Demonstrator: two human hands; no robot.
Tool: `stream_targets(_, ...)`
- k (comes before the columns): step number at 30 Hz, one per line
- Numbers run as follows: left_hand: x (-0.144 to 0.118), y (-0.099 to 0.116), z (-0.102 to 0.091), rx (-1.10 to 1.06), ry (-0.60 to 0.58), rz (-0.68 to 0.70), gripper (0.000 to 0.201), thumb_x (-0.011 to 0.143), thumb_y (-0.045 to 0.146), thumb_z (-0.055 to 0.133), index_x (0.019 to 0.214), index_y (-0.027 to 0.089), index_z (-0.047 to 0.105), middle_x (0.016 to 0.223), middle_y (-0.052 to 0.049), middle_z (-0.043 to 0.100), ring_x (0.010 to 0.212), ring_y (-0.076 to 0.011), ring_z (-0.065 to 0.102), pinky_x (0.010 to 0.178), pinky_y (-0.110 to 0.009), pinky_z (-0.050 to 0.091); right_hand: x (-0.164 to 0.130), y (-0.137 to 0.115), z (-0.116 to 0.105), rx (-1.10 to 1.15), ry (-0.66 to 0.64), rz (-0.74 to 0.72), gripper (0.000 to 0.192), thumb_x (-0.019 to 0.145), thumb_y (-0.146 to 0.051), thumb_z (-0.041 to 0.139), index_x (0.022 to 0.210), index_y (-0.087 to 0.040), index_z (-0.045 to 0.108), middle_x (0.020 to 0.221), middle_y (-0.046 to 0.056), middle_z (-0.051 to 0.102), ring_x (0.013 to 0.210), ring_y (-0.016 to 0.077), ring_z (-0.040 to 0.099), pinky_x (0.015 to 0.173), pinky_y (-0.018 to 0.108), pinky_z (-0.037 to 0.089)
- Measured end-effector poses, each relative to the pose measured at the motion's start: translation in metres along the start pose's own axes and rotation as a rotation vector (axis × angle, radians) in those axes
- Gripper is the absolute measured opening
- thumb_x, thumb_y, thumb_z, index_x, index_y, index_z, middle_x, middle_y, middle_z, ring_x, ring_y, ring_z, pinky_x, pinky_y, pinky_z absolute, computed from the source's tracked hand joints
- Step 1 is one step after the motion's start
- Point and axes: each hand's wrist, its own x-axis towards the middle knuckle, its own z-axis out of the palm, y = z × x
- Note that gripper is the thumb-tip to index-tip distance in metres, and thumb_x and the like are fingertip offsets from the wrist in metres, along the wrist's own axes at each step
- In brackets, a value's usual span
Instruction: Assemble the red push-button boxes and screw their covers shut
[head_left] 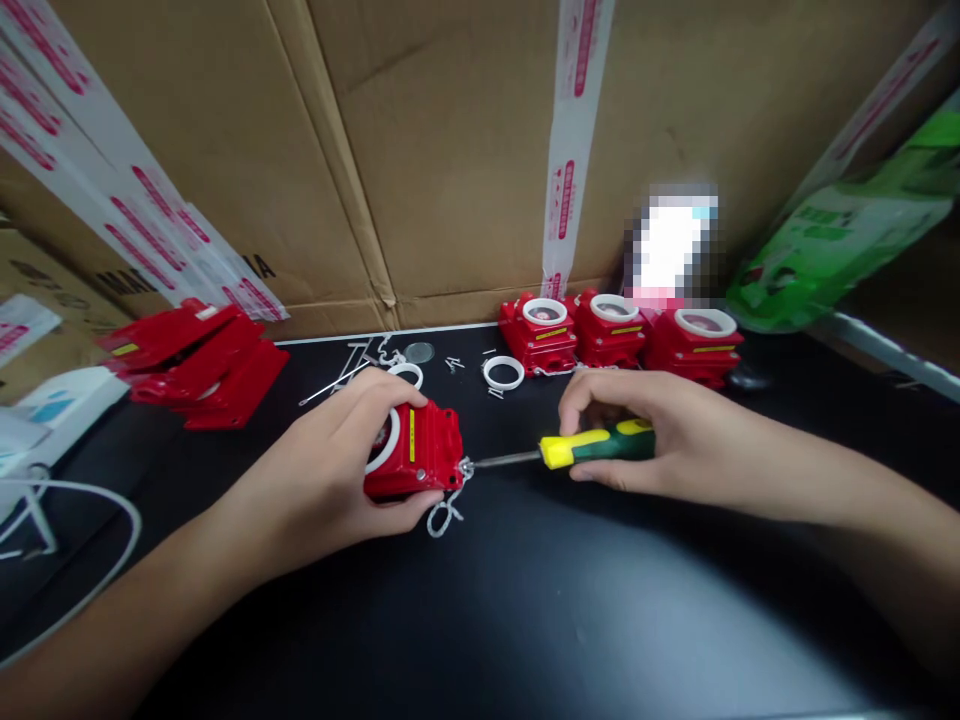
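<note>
Driving a screw into the red box's corner

Your left hand clamps the red box on the mat; your right hand wraps the screwdriver. A slipping tip could jab your thumb, or scatter screws beyond.

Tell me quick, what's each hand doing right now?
Left hand: closed around the red box.
Right hand: closed on the screwdriver, tip at the box's corner.
</note>
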Motion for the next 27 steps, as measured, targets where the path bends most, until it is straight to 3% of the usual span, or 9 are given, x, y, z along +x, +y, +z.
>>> stream_targets(4, 0.000, 0.000, 0.002, 0.036, 0.026, 0.001, 0.061, 0.091, 0.038, 0.085, 0.139, 0.019, 0.053, 0.127, -0.012, 0.069, 0.115, -0.0294, 0.074, 0.097, -0.039, 0.064, 0.000, -0.004, 0.000, -0.001, 0.068, -0.065, 0.018, 0.094, -0.034, 0.086, 0.104, -0.023, 0.076, 0.108, 0.004, 0.080, 0.096, 0.0208, 0.076, 0.085, 0.032, 0.059)
stream_targets(9, 0.000, 0.001, 0.004, 0.036, 0.048, -0.007, 0.061, 0.089, 0.040, 0.087, 0.136, 0.021, 0.054, 0.125, -0.011, 0.071, 0.112, -0.0295, 0.076, 0.096, -0.039, 0.064, 0.001, -0.010, 0.001, 0.067, 0.050, -0.011, 0.019, 0.093, -0.036, 0.088, 0.099, -0.022, 0.078, 0.103, 0.003, 0.081, 0.092, 0.0198, 0.076, 0.084, 0.032, 0.060)
stream_targets(15, -0.001, 0.000, 0.005, 0.034, 0.056, -0.021, 0.065, 0.085, 0.039, 0.091, 0.136, 0.022, 0.055, 0.125, -0.010, 0.071, 0.111, -0.0290, 0.076, 0.095, -0.038, 0.064, 0.002, -0.008, 0.006, 0.209, -0.042, 0.045, 0.020, 0.094, -0.035, 0.089, 0.103, -0.021, 0.078, 0.101, 0.003, 0.082, 0.089, 0.0185, 0.076, 0.082, 0.031, 0.060)
stream_targets(20, -0.002, 0.002, 0.004, 0.035, 0.038, 0.006, 0.062, 0.087, 0.038, 0.090, 0.136, 0.021, 0.055, 0.125, -0.009, 0.071, 0.110, -0.0269, 0.077, 0.092, -0.035, 0.063, 0.000, -0.010, 0.006, 0.311, -0.229, 0.184, 0.030, 0.106, -0.049, 0.074, 0.112, -0.020, 0.073, 0.088, 0.000, 0.075, 0.061, 0.0113, 0.064, 0.056, 0.024, 0.052)
stream_targets(22, -0.002, 0.003, 0.004, 0.035, 0.022, 0.026, 0.063, 0.086, 0.037, 0.090, 0.135, 0.021, 0.055, 0.125, -0.010, 0.072, 0.111, -0.0278, 0.077, 0.091, -0.035, 0.063, -0.001, -0.011, 0.007, 0.331, -0.291, 0.227, 0.033, 0.110, -0.053, 0.067, 0.116, -0.020, 0.071, 0.086, 0.000, 0.074, 0.054, 0.0092, 0.058, 0.052, 0.023, 0.048)
stream_targets(24, -0.002, 0.003, 0.004, 0.034, 0.020, 0.037, 0.063, 0.085, 0.038, 0.090, 0.135, 0.021, 0.054, 0.126, -0.010, 0.072, 0.111, -0.0289, 0.077, 0.090, -0.036, 0.063, -0.001, -0.012, 0.008, 0.320, -0.284, 0.242, 0.036, 0.108, -0.055, 0.069, 0.117, -0.020, 0.071, 0.089, 0.001, 0.076, 0.058, 0.0100, 0.059, 0.055, 0.024, 0.049)
stream_targets(27, -0.002, 0.002, 0.006, 0.020, 0.031, 0.020, 0.062, 0.088, 0.041, 0.088, 0.136, 0.022, 0.054, 0.126, -0.010, 0.072, 0.110, -0.0287, 0.077, 0.089, -0.036, 0.062, 0.000, -0.012, 0.008, 0.197, -0.167, 0.166, 0.040, 0.090, -0.051, 0.090, 0.113, -0.021, 0.075, 0.102, 0.003, 0.077, 0.080, 0.0160, 0.068, 0.072, 0.029, 0.056)
